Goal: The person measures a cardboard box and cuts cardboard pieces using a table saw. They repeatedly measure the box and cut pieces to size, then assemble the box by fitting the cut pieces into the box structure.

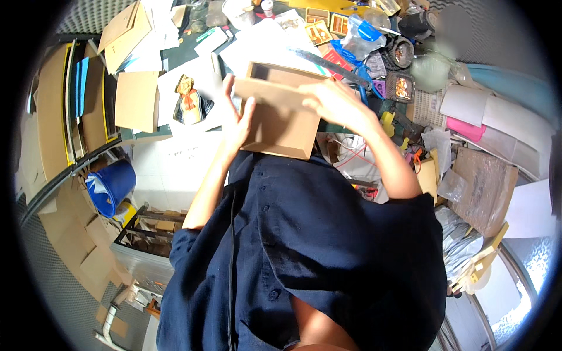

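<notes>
A shallow open cardboard box sits at the table's front edge, against my dark shirt. Across its inside runs a narrow cardboard strip, slightly tilted. My right hand has its fingers closed on the strip's right end; some fingertips are hidden. On the box's left side, my left hand is held with thumb and fingers apart, close to the strip's left end; whether it touches the strip I cannot tell. Left of the box lies a cut-out picture of a figure in a hat and red neckerchief.
Behind the box lies a long metal ruler. Tools, small trays and a blue-and-clear plastic bag crowd the back right. Brown cardboard sheets stand at the left, and a blue bin is below on the floor.
</notes>
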`<act>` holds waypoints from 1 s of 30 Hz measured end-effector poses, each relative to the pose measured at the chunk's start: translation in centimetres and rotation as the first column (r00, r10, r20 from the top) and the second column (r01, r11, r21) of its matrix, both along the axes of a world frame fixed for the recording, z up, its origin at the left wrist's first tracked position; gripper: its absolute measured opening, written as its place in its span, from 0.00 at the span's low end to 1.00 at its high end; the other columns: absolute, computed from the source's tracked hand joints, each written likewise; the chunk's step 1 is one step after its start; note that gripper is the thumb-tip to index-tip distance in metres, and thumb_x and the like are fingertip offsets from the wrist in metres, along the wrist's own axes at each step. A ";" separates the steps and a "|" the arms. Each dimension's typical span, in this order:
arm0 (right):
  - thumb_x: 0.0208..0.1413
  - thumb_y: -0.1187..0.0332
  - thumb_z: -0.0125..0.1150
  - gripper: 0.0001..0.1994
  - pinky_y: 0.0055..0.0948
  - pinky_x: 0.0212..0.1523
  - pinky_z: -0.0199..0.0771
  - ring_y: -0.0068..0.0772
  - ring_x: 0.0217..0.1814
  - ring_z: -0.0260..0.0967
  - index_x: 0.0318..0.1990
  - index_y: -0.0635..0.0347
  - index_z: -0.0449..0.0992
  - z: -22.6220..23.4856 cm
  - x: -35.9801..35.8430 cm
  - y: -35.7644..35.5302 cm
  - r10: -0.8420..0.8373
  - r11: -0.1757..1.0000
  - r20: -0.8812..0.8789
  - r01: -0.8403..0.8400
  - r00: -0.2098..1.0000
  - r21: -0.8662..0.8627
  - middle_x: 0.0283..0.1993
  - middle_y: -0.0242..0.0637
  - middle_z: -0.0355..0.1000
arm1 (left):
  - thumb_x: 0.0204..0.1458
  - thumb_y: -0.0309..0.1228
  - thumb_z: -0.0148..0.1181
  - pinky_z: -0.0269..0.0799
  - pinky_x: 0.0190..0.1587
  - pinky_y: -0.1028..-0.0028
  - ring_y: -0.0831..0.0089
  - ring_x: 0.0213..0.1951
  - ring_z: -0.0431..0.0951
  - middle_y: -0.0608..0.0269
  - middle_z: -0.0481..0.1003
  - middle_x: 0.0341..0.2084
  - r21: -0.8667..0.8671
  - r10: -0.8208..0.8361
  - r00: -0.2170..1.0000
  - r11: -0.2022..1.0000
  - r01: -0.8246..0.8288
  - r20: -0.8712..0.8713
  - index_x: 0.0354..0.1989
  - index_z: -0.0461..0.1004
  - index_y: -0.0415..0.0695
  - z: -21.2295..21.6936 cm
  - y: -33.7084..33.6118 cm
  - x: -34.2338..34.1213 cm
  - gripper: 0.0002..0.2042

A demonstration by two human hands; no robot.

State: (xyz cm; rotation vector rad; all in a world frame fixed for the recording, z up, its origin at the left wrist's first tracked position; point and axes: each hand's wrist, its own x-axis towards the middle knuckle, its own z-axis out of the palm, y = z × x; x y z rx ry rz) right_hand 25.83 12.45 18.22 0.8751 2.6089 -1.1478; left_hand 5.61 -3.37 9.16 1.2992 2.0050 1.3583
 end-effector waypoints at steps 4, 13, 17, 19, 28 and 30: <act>0.59 0.64 0.57 0.15 0.39 0.43 0.72 0.49 0.39 0.75 0.50 0.63 0.73 1.2 1.0 -1.5 -0.116 0.941 0.013 0.114 0.993 -0.318 0.36 0.50 0.75 | 0.65 0.33 0.46 0.66 0.45 0.76 0.76 0.40 0.70 0.61 0.73 0.39 -0.177 0.064 0.955 0.984 -0.012 0.288 0.50 0.68 0.37 4.9 -0.3 -0.9 0.13; 0.56 0.53 0.60 0.25 0.43 0.53 0.62 0.46 0.54 0.64 0.53 0.64 0.69 -15.2 10.0 5.2 -0.493 0.621 -0.077 0.412 0.867 0.666 0.48 0.44 0.70 | 0.60 0.44 0.55 0.56 0.21 0.78 0.83 0.16 0.61 0.72 0.68 0.12 -0.623 0.138 0.990 0.776 -0.100 0.013 0.44 0.72 0.41 3.6 2.0 -2.1 0.17; 0.52 0.52 0.63 0.24 0.41 0.50 0.63 0.46 0.48 0.66 0.45 0.64 0.68 -17.5 9.6 5.9 -0.486 0.639 -0.049 0.393 0.873 0.662 0.41 0.45 0.70 | 0.52 0.50 0.62 0.74 0.27 0.67 0.60 0.21 0.79 0.56 0.74 0.13 -0.736 -0.122 0.944 0.659 -0.153 -0.305 0.59 0.65 0.39 1.8 3.0 -0.5 0.33; 0.52 0.52 0.64 0.23 0.41 0.48 0.64 0.45 0.47 0.66 0.45 0.62 0.69 -18.2 10.0 6.3 -0.509 0.663 -0.043 0.424 0.859 0.617 0.40 0.44 0.69 | 0.54 0.45 0.60 0.76 0.29 0.65 0.57 0.24 0.81 0.52 0.76 0.15 -0.733 -0.198 0.932 0.673 -0.096 -0.304 0.53 0.71 0.36 -0.4 2.8 -1.1 0.26; 0.47 0.62 0.69 0.20 0.38 0.49 0.62 0.40 0.48 0.66 0.44 0.59 0.69 -18.6 8.8 5.4 -0.425 0.767 0.029 0.343 0.905 0.543 0.41 0.37 0.70 | 0.56 0.38 0.57 0.76 0.29 0.66 0.59 0.22 0.81 0.54 0.76 0.16 -0.703 -0.206 0.929 0.707 -0.078 -0.309 0.47 0.77 0.44 -2.8 2.7 -1.7 0.14; 0.48 0.64 0.67 0.18 0.38 0.49 0.63 0.40 0.48 0.66 0.45 0.59 0.69 -18.9 9.3 5.5 -0.384 0.756 -0.003 0.316 0.923 0.573 0.41 0.38 0.70 | 0.56 0.38 0.57 0.75 0.28 0.67 0.61 0.21 0.80 0.55 0.75 0.15 -0.702 -0.189 0.937 0.708 -0.078 -0.294 0.46 0.77 0.44 -2.7 2.9 -1.6 0.14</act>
